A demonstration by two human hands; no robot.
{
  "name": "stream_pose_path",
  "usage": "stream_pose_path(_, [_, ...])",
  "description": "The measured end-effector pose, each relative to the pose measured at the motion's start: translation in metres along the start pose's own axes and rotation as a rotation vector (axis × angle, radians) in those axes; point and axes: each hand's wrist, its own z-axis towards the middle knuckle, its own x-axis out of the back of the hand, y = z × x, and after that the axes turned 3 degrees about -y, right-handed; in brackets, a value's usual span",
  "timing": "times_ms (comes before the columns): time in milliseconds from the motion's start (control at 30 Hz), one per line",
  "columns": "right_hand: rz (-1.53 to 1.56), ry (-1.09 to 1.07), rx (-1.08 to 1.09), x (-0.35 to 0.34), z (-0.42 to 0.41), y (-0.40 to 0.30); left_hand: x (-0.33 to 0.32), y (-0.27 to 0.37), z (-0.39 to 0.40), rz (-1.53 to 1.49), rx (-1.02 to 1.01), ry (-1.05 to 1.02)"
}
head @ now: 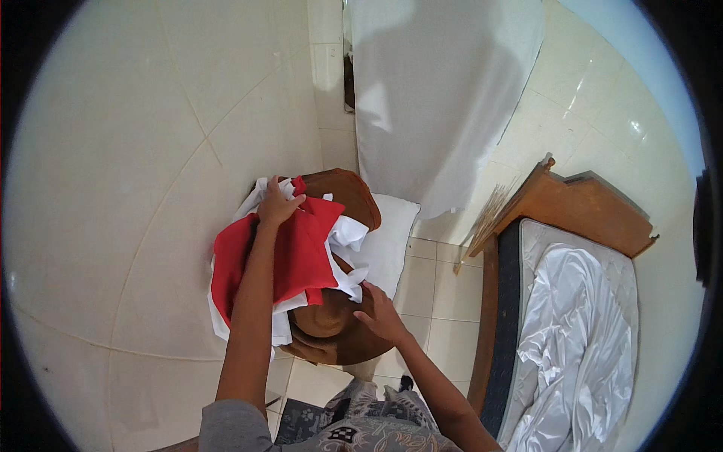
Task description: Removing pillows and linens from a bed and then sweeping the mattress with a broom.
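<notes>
A pile of red cloth (308, 248) and white cloth (348, 233) lies over a brown padded chair or seat (322, 319). My left hand (278, 204) rests on the pile's far side, thumb spread from the fingers. Whether it pinches the fabric there cannot be made out. My right hand (384, 315) is at the near right of the pile, beside a loose white corner. Its thumb and fingers are apart over the brown surface, and its fingertips seem close to that corner. A white pillow or cushion (390, 243) sits behind the seat's right side.
On the right stands a wooden bed frame (587, 206) with a mattress (536, 231) and a crumpled shiny white sheet (576, 339). A stick broom (486, 226) leans by its headboard. A white curtain (429, 101) hangs ahead. A tiled wall (169, 169) rises on the left.
</notes>
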Motion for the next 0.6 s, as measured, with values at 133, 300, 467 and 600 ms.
stream_pose_path(133, [-0.007, 0.079, -0.085, 0.014, -0.032, 0.017, 0.066, 0.062, -0.059, 0.184, -0.112, -0.179])
stream_pose_path(300, [0.178, 0.134, -0.072, 0.002, -0.045, 0.02, 0.055, 0.051, -0.112, 0.35, -0.253, -0.06])
stream_pose_path(467, [0.206, 0.251, -0.114, 0.036, -0.076, 0.01, 0.067, 0.064, -0.131, 0.387, -0.404, 0.106])
stream_pose_path(600, [0.203, 0.416, -0.321, 0.07, -0.132, 0.022, 0.056, 0.102, -0.166, 0.363, -0.501, 0.097])
